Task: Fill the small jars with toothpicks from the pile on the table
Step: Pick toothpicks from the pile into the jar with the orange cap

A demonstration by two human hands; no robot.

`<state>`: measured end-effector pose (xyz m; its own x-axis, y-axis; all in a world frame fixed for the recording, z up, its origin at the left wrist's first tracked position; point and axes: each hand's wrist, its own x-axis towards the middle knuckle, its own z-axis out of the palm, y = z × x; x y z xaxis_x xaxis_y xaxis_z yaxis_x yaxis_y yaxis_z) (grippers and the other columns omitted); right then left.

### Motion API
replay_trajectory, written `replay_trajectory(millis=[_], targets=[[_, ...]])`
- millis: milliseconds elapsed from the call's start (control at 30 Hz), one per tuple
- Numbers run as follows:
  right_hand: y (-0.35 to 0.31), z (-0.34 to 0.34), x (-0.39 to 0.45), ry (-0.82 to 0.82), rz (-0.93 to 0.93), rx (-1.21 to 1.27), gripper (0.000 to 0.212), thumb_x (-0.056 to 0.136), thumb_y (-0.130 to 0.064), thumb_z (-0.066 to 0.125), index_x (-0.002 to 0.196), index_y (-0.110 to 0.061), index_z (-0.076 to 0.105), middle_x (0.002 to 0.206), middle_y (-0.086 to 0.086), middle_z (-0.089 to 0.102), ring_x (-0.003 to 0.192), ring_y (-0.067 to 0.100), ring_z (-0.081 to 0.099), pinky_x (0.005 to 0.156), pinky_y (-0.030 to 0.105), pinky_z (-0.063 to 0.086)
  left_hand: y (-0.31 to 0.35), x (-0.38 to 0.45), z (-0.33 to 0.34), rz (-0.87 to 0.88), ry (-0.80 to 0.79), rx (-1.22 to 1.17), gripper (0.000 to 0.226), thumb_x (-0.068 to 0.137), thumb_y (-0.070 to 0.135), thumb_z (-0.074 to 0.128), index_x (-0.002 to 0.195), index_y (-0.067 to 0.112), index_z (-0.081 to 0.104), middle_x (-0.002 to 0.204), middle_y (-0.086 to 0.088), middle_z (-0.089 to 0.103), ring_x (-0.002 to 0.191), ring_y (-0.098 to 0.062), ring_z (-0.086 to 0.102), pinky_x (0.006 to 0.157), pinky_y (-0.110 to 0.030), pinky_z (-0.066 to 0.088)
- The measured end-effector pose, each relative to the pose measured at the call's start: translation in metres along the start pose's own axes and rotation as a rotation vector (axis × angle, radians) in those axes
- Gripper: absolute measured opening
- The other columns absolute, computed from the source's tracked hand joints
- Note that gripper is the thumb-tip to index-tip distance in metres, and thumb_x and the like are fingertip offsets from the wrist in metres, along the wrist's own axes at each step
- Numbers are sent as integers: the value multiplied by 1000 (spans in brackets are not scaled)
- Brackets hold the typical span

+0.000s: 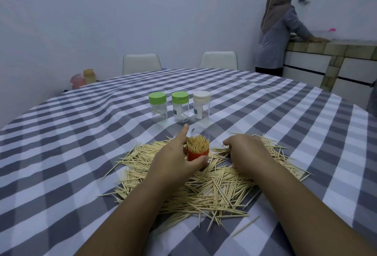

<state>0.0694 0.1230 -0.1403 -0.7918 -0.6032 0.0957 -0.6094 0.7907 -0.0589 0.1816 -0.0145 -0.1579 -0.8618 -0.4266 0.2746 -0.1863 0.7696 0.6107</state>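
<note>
Toothpicks (204, 186) lie in a loose, wide pile nearest the camera, spread over the grey-and-white checked tablecloth (61, 153), with both forearms reaching across them.

At the far edge of the pile the left hand (173, 153) grips a small jar (198, 149) that is tipped toward the camera, thumb curled under its red part and index finger pointing up past its clear body. A dense bundle of toothpicks stands in the jar's mouth — it looks close to full, though the clear end is hard to make out behind the sticks.

Just right of it, the right hand (246, 151) rests knuckles-up on the pile with its fingers curled down into the sticks. Whether it already pinches any cannot be told, since the fingertips are hidden beneath the hand.

Beyond the pile three more jars stand upright and capped in a row: two with green lids (157, 98) (180, 97), one with a white lid (201, 97). All three seem nearly empty, with only a stray stick or two inside.

So the step in hand is topping up the held jar. The next move calls for gathering a few sticks into line, then sliding them point-first into the little room left — the packed bundle will resist, and crooked sticks would jam or spill.
</note>
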Motion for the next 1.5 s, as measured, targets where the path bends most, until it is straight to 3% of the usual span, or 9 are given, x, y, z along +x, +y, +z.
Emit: replay_trajectory(millis=[200,300,400,567,767,933,1067,1200,1500], targets=[[-3,-2,7,15,47,208,34,91,-8,54,121,-20,64,115,7,67,105,26,60,88,33,49,-1,-1,0,4,1,-15,96,77,49,71,151,32,13,140,2,49,121,-10,51,94,-24,40],[-3,-3,5,89,53,458,30,94,-7,51,115,-20,67,97,7,70,85,24,63,72,34,52,-1,0,0,9,3,-12,96,77,50,71,151,32,13,138,1,51,121,-12,51,96,-27,41],[-3,-4,2,206,57,780,28,97,-10,48,115,-23,66,91,3,69,71,17,61,51,26,45,-1,0,0,14,-1,-12,96,78,50,70,151,32,12,138,2,51,120,-11,51,94,-25,40],[-15,-7,0,345,27,1405,21,94,-1,52,110,-10,62,83,-1,66,84,15,69,76,28,57,-2,0,2,37,10,-8,96,78,52,70,151,37,10,137,3,52,119,-11,52,95,-27,43],[-30,-8,-7,467,-35,1804,18,93,0,52,102,-12,61,89,2,67,89,16,71,73,23,56,-3,-2,3,85,10,-37,96,77,53,70,143,57,0,116,10,60,101,-8,57,84,-28,49],[-38,-4,-8,519,-80,1855,17,93,0,52,99,-12,61,81,-4,68,89,17,71,80,27,57,-3,-1,4,97,-2,-11,92,79,52,67,143,56,2,118,7,60,102,-9,57,85,-28,48],[-42,1,-6,476,-111,1734,19,93,-1,53,99,-16,62,80,-4,73,92,16,70,83,29,55,-3,-1,5,126,-7,2,88,82,52,65,147,49,6,130,9,54,111,-8,53,90,-28,46],[-43,6,-5,404,-92,1611,23,91,-2,58,93,-25,63,88,-1,73,92,9,68,81,19,53,-4,0,6,133,-5,7,85,85,51,61,148,46,4,132,10,51,111,-7,51,91,-29,46],[-44,12,-3,226,-24,1589,21,90,-3,60,92,-23,66,88,-1,70,85,12,66,72,22,55,-4,0,5,80,23,-41,100,80,51,66,146,47,-9,111,13,59,95,-7,59,79,-27,49]])
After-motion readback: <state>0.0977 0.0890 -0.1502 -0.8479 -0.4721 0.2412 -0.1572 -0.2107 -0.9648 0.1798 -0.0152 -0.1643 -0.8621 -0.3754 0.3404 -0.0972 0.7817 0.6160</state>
